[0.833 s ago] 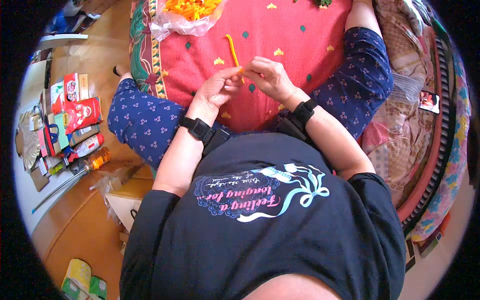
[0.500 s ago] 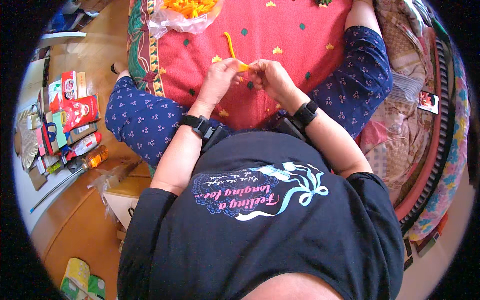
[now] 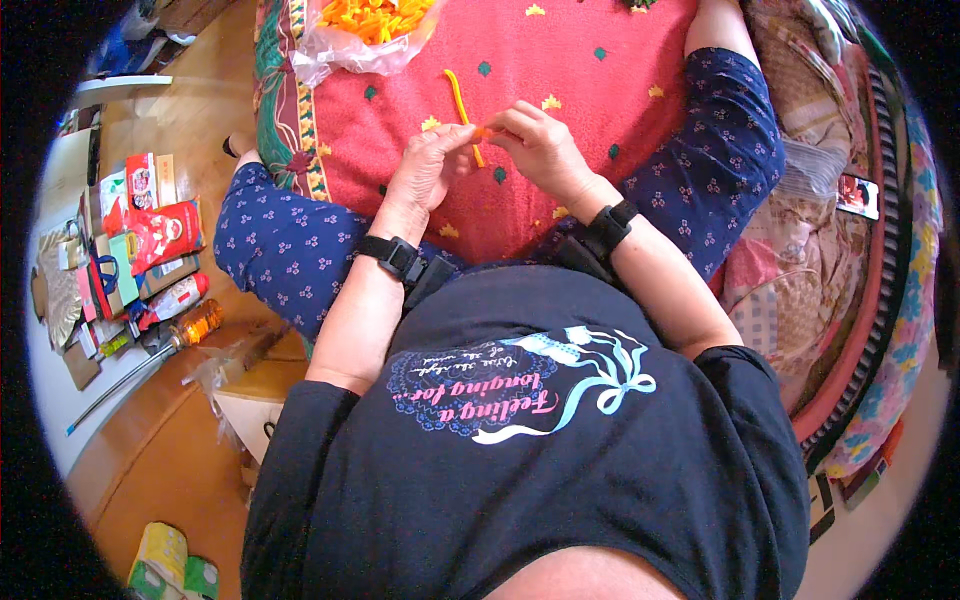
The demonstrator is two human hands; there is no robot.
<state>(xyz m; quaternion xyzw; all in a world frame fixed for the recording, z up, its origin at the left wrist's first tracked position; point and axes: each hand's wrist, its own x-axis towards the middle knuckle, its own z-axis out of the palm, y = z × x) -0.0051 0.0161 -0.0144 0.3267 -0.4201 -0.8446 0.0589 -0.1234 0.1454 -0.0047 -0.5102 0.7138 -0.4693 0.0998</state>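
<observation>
Head; yel. strand (image 3: 457, 96) in L fingers (image 3: 457, 136)

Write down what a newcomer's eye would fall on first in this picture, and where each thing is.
Likely the red patterned cloth, filling the top centre. Over it, the left hand seems to pinch a thin yellow strand, with the right hand close beside it. Next, bright orange pieces in a clear plastic bag stand out at the top edge, left of centre.

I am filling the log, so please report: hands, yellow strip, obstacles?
Left hand holding yellow strip. Right hand at orange piece beside strip. Bag beyond, apart from both.
</observation>
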